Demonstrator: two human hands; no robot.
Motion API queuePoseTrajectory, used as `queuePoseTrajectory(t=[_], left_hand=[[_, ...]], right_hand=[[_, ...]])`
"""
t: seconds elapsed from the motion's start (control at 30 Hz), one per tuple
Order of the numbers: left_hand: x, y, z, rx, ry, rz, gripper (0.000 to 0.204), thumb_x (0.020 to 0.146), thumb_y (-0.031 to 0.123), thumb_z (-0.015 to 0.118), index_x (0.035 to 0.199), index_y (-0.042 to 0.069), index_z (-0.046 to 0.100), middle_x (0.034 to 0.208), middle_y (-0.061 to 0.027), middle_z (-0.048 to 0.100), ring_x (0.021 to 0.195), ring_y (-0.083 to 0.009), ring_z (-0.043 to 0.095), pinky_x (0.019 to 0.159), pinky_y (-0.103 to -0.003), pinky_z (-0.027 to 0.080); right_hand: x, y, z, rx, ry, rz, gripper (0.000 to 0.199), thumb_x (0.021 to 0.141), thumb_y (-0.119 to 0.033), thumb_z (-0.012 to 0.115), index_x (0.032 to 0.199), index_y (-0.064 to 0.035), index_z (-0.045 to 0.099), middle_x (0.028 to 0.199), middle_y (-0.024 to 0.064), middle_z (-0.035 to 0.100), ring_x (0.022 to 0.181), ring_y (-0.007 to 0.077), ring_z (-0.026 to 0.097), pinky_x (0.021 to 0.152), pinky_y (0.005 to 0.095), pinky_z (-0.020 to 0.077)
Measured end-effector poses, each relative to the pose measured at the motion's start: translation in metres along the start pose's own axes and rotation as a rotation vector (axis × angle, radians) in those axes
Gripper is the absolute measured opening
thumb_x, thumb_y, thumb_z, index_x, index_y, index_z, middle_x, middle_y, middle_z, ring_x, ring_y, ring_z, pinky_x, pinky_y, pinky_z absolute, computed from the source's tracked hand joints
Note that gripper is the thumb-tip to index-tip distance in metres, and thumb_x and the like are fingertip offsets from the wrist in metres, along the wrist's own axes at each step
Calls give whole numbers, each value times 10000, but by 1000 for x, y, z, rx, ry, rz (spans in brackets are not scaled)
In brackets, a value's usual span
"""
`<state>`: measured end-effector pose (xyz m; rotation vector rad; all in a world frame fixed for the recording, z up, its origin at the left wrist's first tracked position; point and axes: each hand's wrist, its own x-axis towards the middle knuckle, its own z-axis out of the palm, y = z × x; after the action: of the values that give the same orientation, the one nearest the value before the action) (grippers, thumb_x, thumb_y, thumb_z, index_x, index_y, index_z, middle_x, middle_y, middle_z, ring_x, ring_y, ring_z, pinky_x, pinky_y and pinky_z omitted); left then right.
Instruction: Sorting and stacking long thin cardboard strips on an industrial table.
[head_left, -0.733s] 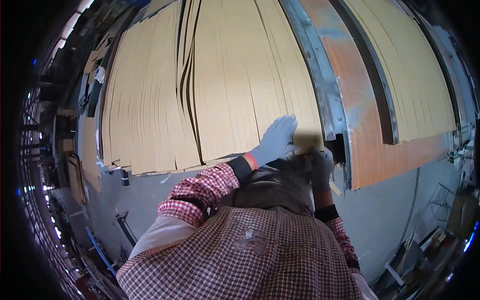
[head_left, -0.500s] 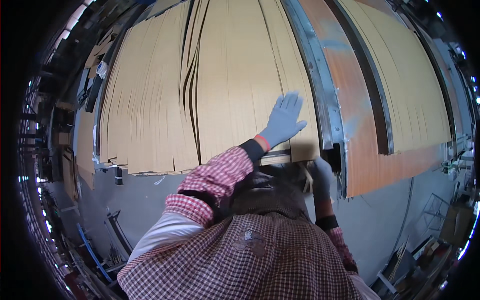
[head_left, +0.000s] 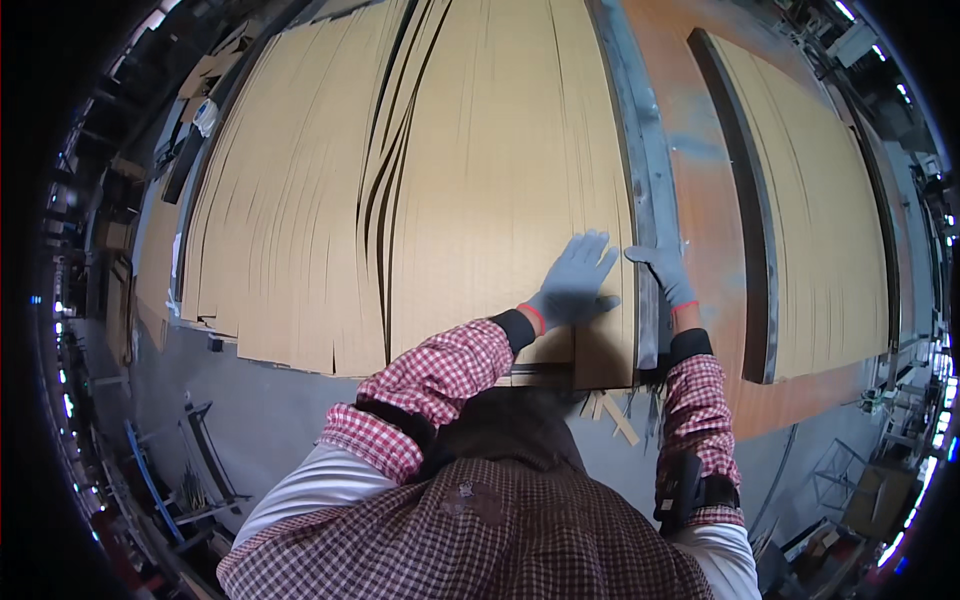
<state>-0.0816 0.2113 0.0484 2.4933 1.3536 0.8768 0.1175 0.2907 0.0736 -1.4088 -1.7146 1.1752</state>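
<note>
Long strips of tan cardboard lie side by side, with dark gaps between some of them. My left hand, in a grey glove with a red cuff, rests flat on the strips near their close right end, fingers stretched out. Just to its right, my gloved right hand is over the blue-grey metal rail along the cardboard's right side. The right thumb points left toward the cardboard edge, and the other fingers are hard to see. By the left hand, a darker shadowed cardboard end reaches the near edge.
Right of the rail is an orange-brown board with bluish smears. Beyond a dark metal bar lies another group of cardboard strips. Narrow offcuts lie below the near edge. A metal frame stands on the floor at left.
My right hand has come up from below the near edge to the metal rail. The left hand stays on the cardboard while the view has shifted, showing more of the near edge.
</note>
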Motion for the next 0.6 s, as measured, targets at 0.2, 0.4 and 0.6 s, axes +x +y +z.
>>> queuePoseTrajectory(t=[0.2,0.4,0.6], left_hand=[[10,5,-16,-5,-58,-25,765,708,398,747,1281,-43,498,1317,-300,475,1246,-451,443,1075,-516,340],[13,-3,1,94,-113,-6,738,792,408,683,1337,-28,443,1361,-256,455,1274,-427,419,1083,-522,313],[20,5,12,174,-186,48,719,882,472,547,1385,-23,407,1440,-225,400,1330,-413,363,1114,-531,241]], right_hand=[[-2,-7,5,82,-4,-45,910,645,-151,792,1422,52,364,1320,191,538,1203,272,518,1031,348,402],[3,6,21,-131,130,82,851,652,-164,785,1372,69,396,1243,196,575,1137,284,559,961,360,464],[-12,18,-3,202,57,119,721,738,-207,754,1325,60,431,1143,178,591,1064,219,576,883,332,490]])
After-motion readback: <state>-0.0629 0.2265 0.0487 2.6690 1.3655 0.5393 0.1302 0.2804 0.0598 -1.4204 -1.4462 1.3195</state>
